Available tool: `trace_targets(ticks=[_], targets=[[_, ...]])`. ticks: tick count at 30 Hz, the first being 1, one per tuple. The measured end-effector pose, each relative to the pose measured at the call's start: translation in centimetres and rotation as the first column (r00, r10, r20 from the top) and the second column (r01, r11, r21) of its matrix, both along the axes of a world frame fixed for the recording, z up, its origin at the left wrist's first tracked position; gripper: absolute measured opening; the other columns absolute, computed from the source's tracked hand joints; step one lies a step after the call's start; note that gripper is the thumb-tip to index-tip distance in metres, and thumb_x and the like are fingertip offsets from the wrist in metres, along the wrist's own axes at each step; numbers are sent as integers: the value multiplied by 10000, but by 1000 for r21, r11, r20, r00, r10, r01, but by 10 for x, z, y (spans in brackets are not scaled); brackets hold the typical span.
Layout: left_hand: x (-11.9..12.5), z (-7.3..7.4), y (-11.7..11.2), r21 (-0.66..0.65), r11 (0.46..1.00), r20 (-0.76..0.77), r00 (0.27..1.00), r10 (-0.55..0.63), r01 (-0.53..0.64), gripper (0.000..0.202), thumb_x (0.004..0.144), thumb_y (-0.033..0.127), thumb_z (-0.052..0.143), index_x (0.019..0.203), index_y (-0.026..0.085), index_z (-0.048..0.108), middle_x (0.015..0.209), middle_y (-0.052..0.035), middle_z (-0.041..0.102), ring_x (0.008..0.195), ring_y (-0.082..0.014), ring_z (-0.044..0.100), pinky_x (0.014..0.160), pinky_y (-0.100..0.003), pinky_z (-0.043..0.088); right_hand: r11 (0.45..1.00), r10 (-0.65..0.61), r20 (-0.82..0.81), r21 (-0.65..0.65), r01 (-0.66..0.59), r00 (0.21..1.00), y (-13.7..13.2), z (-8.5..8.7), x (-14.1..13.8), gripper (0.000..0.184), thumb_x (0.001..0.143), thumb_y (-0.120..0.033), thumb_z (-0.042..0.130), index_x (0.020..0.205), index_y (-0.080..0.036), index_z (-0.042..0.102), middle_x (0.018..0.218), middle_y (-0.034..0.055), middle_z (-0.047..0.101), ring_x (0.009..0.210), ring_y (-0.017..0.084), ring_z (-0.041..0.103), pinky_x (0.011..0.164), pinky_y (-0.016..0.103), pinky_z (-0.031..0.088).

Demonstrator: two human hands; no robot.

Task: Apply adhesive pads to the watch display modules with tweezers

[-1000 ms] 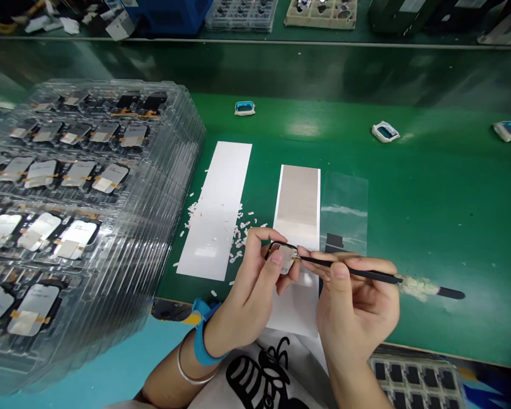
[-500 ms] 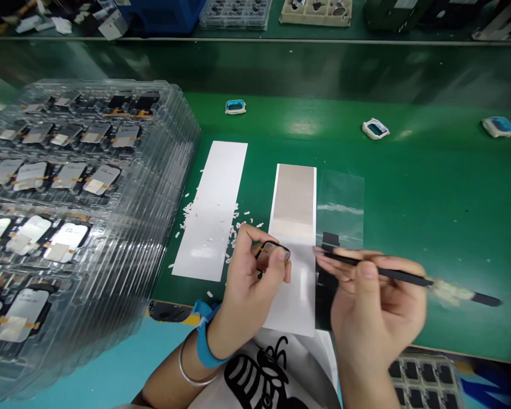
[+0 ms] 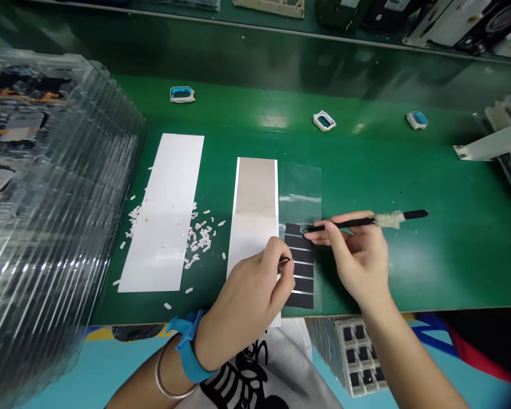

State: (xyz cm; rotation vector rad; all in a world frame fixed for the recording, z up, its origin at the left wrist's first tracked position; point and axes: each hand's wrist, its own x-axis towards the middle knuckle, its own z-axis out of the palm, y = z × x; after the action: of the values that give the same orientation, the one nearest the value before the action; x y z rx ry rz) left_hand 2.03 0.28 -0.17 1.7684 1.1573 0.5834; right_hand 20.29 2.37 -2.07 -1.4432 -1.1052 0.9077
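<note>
Tool [image 3: 352, 222] is gripped in right hand [image 3: 360, 250]; its tip is held by the upper black strips [image 3: 301, 257] on clear film [image 3: 300, 182]. Small part [image 3: 284, 259], mostly hidden, is pinched in left hand [image 3: 255, 284] at strips' left edge.

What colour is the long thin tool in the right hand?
The tool is black, with a pale wrap; the head view shows it best.

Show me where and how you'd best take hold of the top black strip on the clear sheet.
I'd lift the top black strip at its right end, coming from the right with the black tool. It lies flat against the clear sheet, so an edge should lift best, and the tool's tip points toward that end.
</note>
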Motion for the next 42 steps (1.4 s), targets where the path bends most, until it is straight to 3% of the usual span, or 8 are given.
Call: trace_targets(ticks=[6, 13, 18, 23, 27, 30, 35, 42], targets=[[-1, -2, -1, 7, 1000, -23, 1000, -7, 7, 75, 1025, 213, 344, 1026, 219, 419, 956, -29, 669, 583, -139, 558, 546, -285, 383, 1000, -1, -31, 21, 1, 1000, -1, -3, 1, 308, 840, -411, 771, 891, -183, 570, 852, 52, 721, 681, 215, 759, 630, 294, 672], [0, -2, 1, 12, 1000, -38, 999, -3, 4, 88, 1032, 215, 327, 1023, 219, 414, 974, -46, 678, 681, -171, 637, 590, -295, 430, 1000, 9, -37, 21, -8, 999, 0, -3, 0, 302, 847, -405, 762, 895, -183, 563, 832, 52, 727, 681, 217, 760, 620, 296, 669], [1, -2, 0, 21, 1000, -66, 998, 7, -6, 96, 1009, 186, 348, 1035, 207, 438, 918, -29, 668, 583, -140, 574, 526, -272, 402, 999, 4, -59, 35, -2, 998, -3, -5, 1, 274, 882, -362, 730, 946, -185, 530, 871, 45, 708, 699, 213, 763, 628, 283, 666], [-3, -1, -2, -68, 990, 100, 986, 131, -125, 67, 975, 203, 497, 1014, 210, 551, 897, 1, 696, 629, -109, 588, 554, -219, 452, 992, -11, -38, 124, 15, 999, -6, 3, 2, 183, 939, -278, 661, 987, -197, 505, 868, 30, 714, 612, 187, 743, 558, 272, 650], [-12, 3, 1, -45, 976, 217, 952, 217, -212, 85, 903, 198, 658, 941, 254, 709, 822, 43, 719, 581, -84, 541, 523, -191, 429, 927, -14, -42, 373, 29, 999, -14, 24, -14, 132, 922, -126, 646, 960, -200, 544, 823, 2, 696, 706, 158, 738, 605, 252, 647], [-20, 6, 3, 10, 977, 275, 940, 202, -213, 166, 927, 197, 638, 1039, 257, 745, 877, 17, 733, 640, -93, 585, 545, -194, 448, 855, 80, -52, 516, -42, 995, -23, 38, -35, 181, 897, -44, 615, 986, -188, 552, 824, 15, 686, 782, 182, 732, 680, 328, 671], [-27, 2, 0, 168, 961, 283, 945, 165, -218, 394, 963, 120, 539, 1331, 228, 627, 832, -1, 668, 680, -102, 574, 608, -206, 463, 814, 151, -1, 567, -124, 988, -30, 41, -63, 288, 881, 52, 545, 1057, -176, 524, 858, 28, 668, 906, 199, 730, 787, 372, 668], [-27, 0, 0, 214, 945, 284, 942, 181, -246, 434, 1005, 203, 486, 1436, 169, 528, 867, -21, 563, 608, -95, 468, 564, -225, 422, 795, 93, 0, 602, -75, 996, -26, 31, -77, 311, 860, 87, 529, 1051, -159, 518, 909, 50, 708, 938, 194, 731, 806, 342, 667]])
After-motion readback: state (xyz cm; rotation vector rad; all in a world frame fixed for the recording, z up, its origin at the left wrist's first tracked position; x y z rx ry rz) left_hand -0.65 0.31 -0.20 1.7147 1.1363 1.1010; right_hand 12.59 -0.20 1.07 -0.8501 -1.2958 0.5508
